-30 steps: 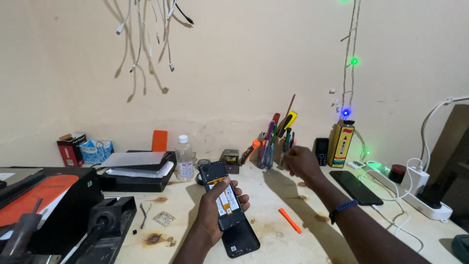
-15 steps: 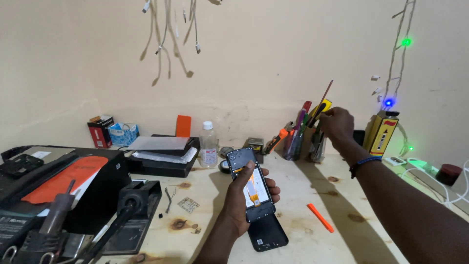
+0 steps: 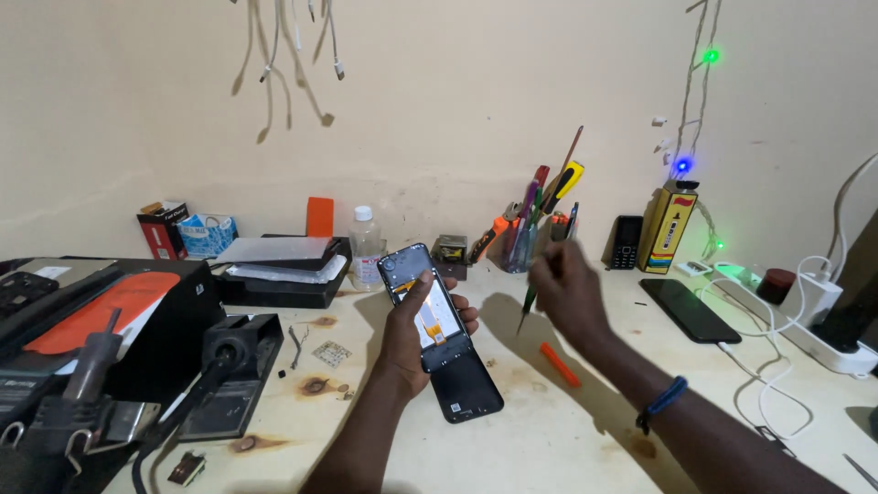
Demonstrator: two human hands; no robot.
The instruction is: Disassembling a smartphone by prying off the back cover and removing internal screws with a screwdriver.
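My left hand (image 3: 409, 334) wrapped around opened black smartphone with exposed orange-and-white internals (image 3: 422, 304), held up above pale wooden bench (image 3: 585, 430), back facing me, top tilted away. Fingers curled on its right edge, thumb on left. Black phone back cover (image 3: 466, 391) lies flat on bench just below it. My right hand (image 3: 569, 291) closed around thin green-handled screwdriver (image 3: 528, 309), tip pointing down, hovering right of phone, not touching. Small orange plastic tool (image 3: 558, 363) on bench below. Cup of assorted tools (image 3: 519, 247) behind.
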